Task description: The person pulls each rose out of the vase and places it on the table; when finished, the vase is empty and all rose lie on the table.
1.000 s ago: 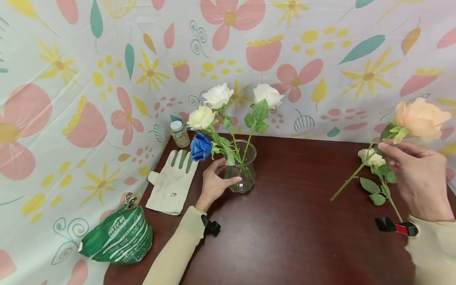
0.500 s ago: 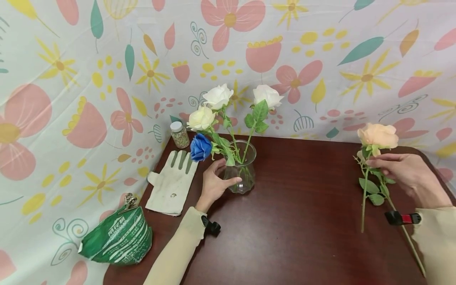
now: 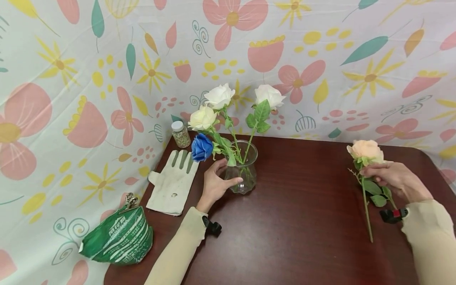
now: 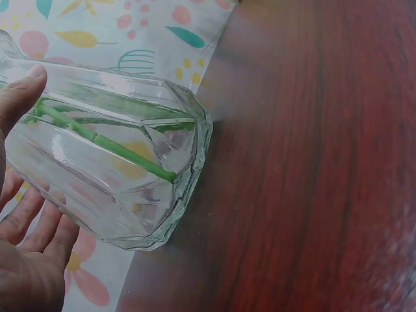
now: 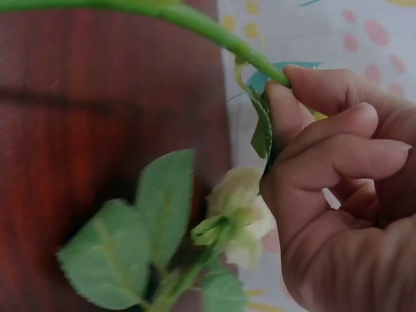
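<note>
Peach bloom [image 3: 366, 150], head cam only, stem [image 5: 221, 37], R-wrist too

Clear glass vase [image 3: 247, 181] is standing upright near the table's [image 3: 303, 237] back edge, left of middle; left hand [image 3: 215, 184] is holding its side. Two white roses [image 3: 219, 96], a pale yellow rose [image 3: 202, 118] and a blue rose [image 3: 202, 147] are leaning out of it. Peach rose [image 3: 365, 150] is hanging bloom up, right hand [image 3: 397, 178] pinching its stem. Cream rose [image 5: 240, 201] with green leaves is lying just beside, toward the back right corner.
</note>
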